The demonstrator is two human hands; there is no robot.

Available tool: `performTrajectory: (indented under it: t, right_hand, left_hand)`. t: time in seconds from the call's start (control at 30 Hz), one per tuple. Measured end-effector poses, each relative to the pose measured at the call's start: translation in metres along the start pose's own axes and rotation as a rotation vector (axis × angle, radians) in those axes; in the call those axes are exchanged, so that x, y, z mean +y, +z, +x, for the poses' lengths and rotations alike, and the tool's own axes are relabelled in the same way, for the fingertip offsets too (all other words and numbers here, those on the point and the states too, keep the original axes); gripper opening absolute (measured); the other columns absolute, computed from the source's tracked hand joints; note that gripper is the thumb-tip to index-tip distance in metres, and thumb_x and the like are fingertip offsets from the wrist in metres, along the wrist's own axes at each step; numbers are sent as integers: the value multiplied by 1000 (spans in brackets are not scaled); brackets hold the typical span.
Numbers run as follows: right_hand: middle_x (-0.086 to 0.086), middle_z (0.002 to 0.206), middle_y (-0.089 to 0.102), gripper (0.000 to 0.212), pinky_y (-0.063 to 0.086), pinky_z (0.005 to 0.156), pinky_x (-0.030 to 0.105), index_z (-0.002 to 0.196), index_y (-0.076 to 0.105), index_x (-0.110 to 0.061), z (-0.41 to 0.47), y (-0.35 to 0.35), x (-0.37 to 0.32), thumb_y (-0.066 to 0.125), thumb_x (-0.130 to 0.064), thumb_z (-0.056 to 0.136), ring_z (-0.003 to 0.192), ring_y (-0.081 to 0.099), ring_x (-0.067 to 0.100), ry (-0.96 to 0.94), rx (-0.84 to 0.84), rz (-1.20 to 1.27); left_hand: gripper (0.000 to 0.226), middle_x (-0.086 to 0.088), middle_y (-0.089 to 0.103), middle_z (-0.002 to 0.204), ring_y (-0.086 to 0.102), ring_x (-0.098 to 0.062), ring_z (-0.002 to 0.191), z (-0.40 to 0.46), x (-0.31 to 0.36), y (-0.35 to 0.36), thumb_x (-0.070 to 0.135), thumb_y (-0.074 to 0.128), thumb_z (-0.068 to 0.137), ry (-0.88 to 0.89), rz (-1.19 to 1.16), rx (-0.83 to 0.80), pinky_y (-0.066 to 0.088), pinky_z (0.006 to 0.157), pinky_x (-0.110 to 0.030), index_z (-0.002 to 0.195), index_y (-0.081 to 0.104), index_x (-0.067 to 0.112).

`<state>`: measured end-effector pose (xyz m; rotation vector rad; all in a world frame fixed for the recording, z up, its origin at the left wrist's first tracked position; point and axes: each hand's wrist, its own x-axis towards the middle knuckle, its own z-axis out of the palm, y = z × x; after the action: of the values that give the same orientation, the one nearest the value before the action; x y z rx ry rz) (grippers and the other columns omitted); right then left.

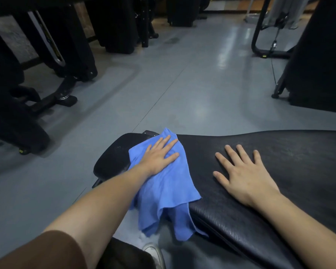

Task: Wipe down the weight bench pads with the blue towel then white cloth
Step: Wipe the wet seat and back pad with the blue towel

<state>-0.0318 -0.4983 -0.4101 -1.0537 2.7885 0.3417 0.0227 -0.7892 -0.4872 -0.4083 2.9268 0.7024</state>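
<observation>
While the wipe is in hand, entries run from the grip outward.

Left grip: left hand (159, 155) lies flat with fingers spread apart, palm pressing the blue towel (163, 183); nothing is clamped.
Right grip: right hand (244, 175) lies flat and splayed on bare pad, apart from the towel, holding nothing; it appears to brace.
Blue towel: spread across the join between the small seat pad (114, 152) and the long back pad (279, 152), its lower part hanging off the near edge.
White cloth: not in view.
Step in hand: first pass with the towel, judged early, as most of the long pad lies unwiped to the right.
Doing it well: keep the palm flat and the pressure even, overlap the strokes, gather the hanging tail so it does not drag on the floor (182, 84).
Edges: seat pad's rounded end lies just left of the towel; near edge falls away under the cloth.
Open room: clear run rightward along the pad; right hand sits in that path.
Surroundings: dark gym machines (47, 55) stand well apart.
</observation>
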Motion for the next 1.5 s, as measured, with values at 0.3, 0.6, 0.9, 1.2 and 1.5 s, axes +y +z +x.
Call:
performTrajectory:
  t: [0.3, 0.6, 0.9, 1.2, 1.5]
  right_hand:
    - [4, 169, -6, 80, 0, 121, 60, 161, 2, -31, 1, 2, 1, -3, -67, 90, 155, -10, 31, -20, 33, 28]
    - [12, 161, 34, 76, 20, 115, 67, 152, 43, -24, 2, 10, 0, 18, -66, 94, 150, 25, 39, -7, 78, 65]
    - [21, 156, 36, 69, 17, 117, 64, 142, 49, -17, -4, 0, -1, 24, -55, 91, 148, 26, 37, 10, 175, 172]
    - [-1, 106, 53, 35, 38, 95, 46, 98, 62, -20, -11, -4, 6, 37, -41, 86, 93, 53, 24, 117, 492, 487]
    - [-12, 101, 49, 41, 31, 99, 37, 97, 61, -30, -14, -10, 15, 37, -61, 86, 97, 51, 13, 152, 551, 701]
  left_hand:
    - [73, 15, 32, 154, 27, -9, 144, 55, -14, -16, 78, 34, 84, 104, -66, -45, 24, 119, -35, 152, 24, 52]
    - [86, 14, 51, 129, 45, -19, 128, 81, 16, -21, 84, 25, 72, 71, 22, -94, 31, 112, -46, 144, 42, 41]
    - [62, 13, 52, 147, 48, -10, 133, 96, 127, -5, 57, 62, 92, 333, -19, -171, 32, 101, -19, 146, 45, 33]
    - [66, 14, 60, 133, 56, -11, 116, 89, 146, -2, 68, 56, 84, 332, -45, -150, 36, 90, -22, 142, 46, 37]
    - [76, 18, 61, 124, 56, -6, 106, 94, 143, 4, 77, 44, 73, 364, -54, -129, 34, 81, -13, 140, 46, 40]
